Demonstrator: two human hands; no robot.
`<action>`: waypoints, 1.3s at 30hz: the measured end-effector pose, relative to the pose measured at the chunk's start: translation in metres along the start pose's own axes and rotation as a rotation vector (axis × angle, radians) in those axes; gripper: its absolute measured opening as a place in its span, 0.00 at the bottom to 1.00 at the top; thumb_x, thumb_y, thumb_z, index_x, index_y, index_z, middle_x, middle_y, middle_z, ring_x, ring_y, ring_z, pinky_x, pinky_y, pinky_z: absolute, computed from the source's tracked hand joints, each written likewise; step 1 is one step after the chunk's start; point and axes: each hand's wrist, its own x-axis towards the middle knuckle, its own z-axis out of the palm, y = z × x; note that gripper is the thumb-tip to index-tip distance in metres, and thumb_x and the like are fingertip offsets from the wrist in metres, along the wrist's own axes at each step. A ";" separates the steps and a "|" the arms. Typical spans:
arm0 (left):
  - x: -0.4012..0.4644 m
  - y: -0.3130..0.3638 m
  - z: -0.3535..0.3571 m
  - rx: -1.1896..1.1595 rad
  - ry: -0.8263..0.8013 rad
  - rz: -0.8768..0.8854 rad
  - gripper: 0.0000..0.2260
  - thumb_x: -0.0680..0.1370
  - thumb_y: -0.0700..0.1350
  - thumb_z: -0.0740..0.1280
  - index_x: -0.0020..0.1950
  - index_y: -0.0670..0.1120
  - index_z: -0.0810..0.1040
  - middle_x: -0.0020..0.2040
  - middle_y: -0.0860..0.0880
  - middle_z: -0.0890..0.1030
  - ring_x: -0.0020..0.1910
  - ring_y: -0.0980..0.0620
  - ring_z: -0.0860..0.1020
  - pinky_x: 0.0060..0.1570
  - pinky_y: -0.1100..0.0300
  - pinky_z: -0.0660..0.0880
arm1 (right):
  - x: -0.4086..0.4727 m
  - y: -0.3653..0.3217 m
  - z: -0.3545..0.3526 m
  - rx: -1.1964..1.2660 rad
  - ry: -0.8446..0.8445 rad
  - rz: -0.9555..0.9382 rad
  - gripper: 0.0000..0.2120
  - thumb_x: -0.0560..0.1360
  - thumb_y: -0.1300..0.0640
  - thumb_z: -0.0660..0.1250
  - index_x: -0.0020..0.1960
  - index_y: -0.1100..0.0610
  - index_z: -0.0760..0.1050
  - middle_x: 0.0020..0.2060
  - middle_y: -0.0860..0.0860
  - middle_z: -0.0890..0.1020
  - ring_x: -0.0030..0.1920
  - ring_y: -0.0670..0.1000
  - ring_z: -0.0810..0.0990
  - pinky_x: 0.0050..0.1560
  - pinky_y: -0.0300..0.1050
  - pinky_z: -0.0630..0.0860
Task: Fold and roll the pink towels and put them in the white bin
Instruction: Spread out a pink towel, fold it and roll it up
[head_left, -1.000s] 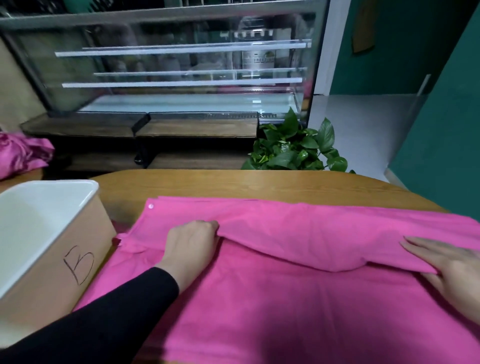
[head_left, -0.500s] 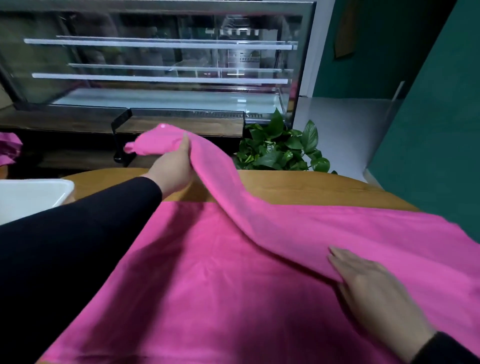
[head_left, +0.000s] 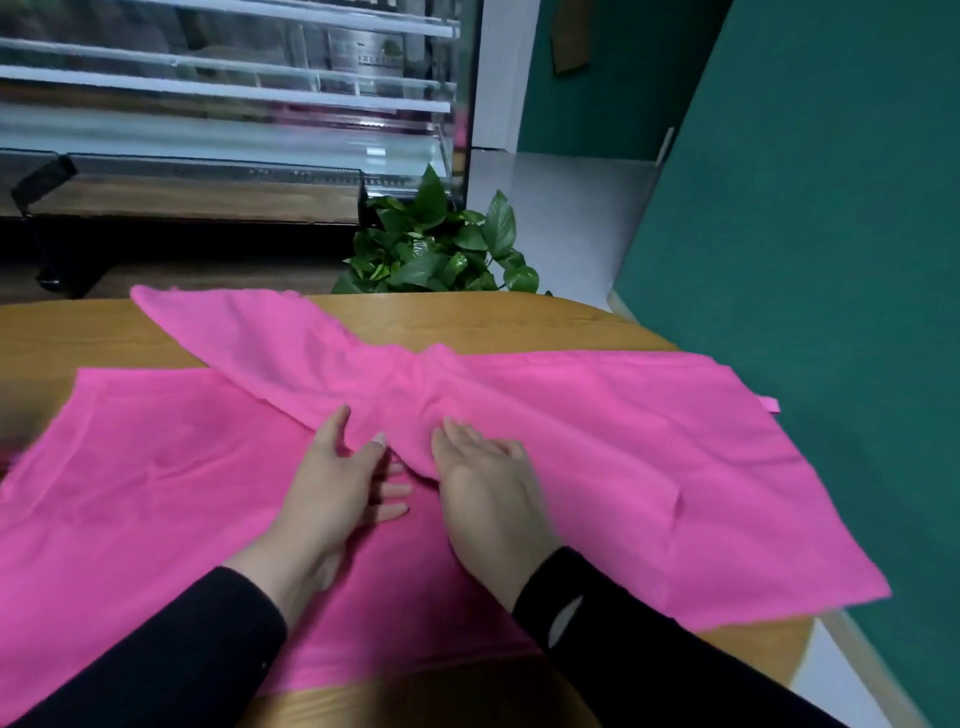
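Both hands lie flat with no grip, left hand (head_left: 332, 488) and right hand (head_left: 483, 480) pressing the pink towel (head_left: 597, 447) spread on the worktop (head_left: 519, 319). Folding looks just begun. Next, the skewed top flap needs pulling straight.

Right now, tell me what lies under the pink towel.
The wooden table shows bare beyond the pink towel. A folded flap overlaps the towel's own lower layer. Both hands rest on top. Anything else beneath is covered.
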 end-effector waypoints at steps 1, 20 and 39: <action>0.002 0.001 0.002 -0.022 0.001 0.000 0.27 0.83 0.41 0.64 0.78 0.58 0.59 0.37 0.47 0.84 0.35 0.48 0.83 0.35 0.52 0.82 | 0.001 -0.005 -0.001 -0.001 0.006 -0.019 0.32 0.75 0.59 0.42 0.76 0.60 0.66 0.74 0.58 0.71 0.74 0.54 0.71 0.69 0.55 0.67; 0.019 0.034 -0.047 -0.163 0.081 -0.069 0.24 0.81 0.48 0.67 0.74 0.44 0.64 0.40 0.51 0.81 0.34 0.53 0.81 0.38 0.53 0.81 | -0.045 0.005 0.001 -0.007 -0.014 -0.100 0.19 0.67 0.55 0.76 0.57 0.56 0.84 0.58 0.52 0.85 0.59 0.49 0.83 0.60 0.49 0.79; -0.033 0.008 -0.104 0.109 -0.193 -0.042 0.12 0.74 0.32 0.59 0.51 0.42 0.80 0.45 0.39 0.81 0.44 0.43 0.78 0.45 0.53 0.75 | -0.022 -0.018 0.002 0.981 -0.150 0.343 0.38 0.72 0.43 0.75 0.76 0.47 0.60 0.61 0.48 0.78 0.54 0.40 0.80 0.58 0.36 0.75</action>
